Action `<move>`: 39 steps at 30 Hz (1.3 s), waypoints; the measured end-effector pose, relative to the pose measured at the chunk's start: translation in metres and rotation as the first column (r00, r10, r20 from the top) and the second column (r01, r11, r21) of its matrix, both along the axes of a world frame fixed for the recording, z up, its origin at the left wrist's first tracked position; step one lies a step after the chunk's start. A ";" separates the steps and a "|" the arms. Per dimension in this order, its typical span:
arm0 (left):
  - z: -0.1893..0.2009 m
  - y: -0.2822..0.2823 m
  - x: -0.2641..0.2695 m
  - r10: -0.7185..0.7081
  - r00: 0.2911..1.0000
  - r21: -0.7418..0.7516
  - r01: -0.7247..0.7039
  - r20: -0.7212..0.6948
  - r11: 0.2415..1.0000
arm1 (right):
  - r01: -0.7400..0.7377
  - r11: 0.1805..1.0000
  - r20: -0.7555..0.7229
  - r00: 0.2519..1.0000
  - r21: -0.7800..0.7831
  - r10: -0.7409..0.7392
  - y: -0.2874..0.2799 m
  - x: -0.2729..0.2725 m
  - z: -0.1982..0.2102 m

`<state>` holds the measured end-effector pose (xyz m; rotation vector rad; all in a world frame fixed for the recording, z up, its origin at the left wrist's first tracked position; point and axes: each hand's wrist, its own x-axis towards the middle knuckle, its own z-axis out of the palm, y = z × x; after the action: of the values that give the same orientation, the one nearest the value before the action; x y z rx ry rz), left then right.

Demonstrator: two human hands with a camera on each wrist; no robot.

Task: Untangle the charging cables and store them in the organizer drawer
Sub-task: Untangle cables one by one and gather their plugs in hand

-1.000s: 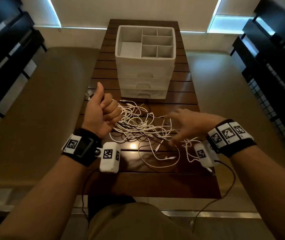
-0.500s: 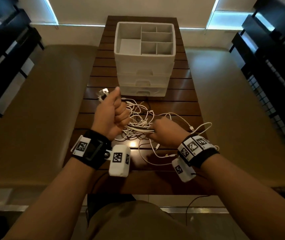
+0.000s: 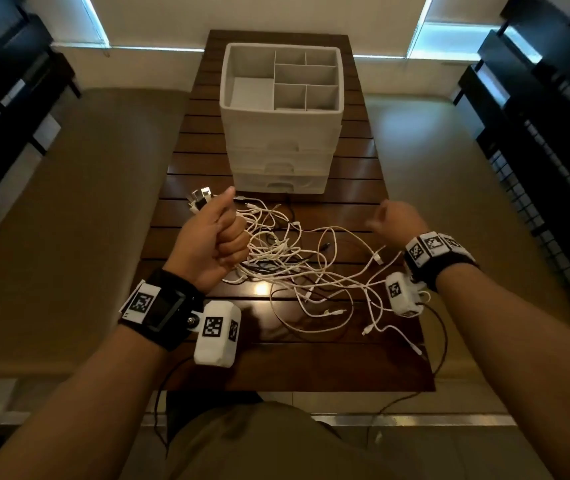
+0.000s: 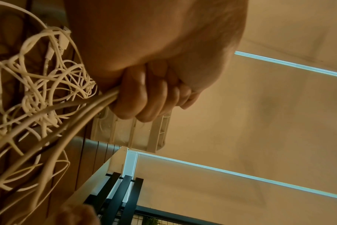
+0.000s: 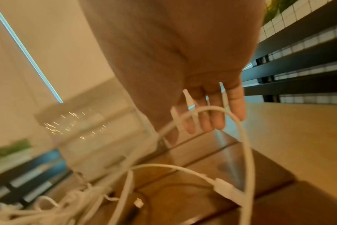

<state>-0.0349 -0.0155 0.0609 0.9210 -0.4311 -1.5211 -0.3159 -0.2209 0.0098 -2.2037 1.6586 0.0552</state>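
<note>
Since half a second back: right hand [image 3: 396, 221] swung out rightward off the tangle, fingers [image 5: 212, 120] loosely curled, hold on any strand not discernible. Left hand [image 3: 212, 242] clamped on bundled cable ends [image 4: 98, 99]. Cables [image 3: 297, 268] trailing right of that fist; organizer [image 3: 281, 123] beyond, drawers closed.

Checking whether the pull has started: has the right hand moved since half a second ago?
Yes. The right hand has swung right, away from the tangled white charging cables at the wooden slatted table's middle, toward its right edge.
</note>
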 end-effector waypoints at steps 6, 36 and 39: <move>0.005 -0.007 -0.006 0.011 0.997 -0.024 -0.009 0.072 1.000 | 0.004 0.998 -0.368 0.930 0.064 0.020 0.003 -0.020 -0.060; 0.041 -0.033 -0.028 0.310 0.824 -0.147 -0.273 0.474 0.951 | -0.491 0.854 0.627 0.613 -0.175 0.481 0.079 0.117 0.132; 0.038 -0.028 -0.025 0.197 0.842 -0.165 -0.130 0.502 0.978 | -0.510 0.841 0.580 0.636 -0.179 0.509 0.079 0.114 0.137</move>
<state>-0.0599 -0.0431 0.0988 1.2360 -0.8043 -1.0610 -0.2021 -0.1417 0.1467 -2.2773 0.6508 -0.4632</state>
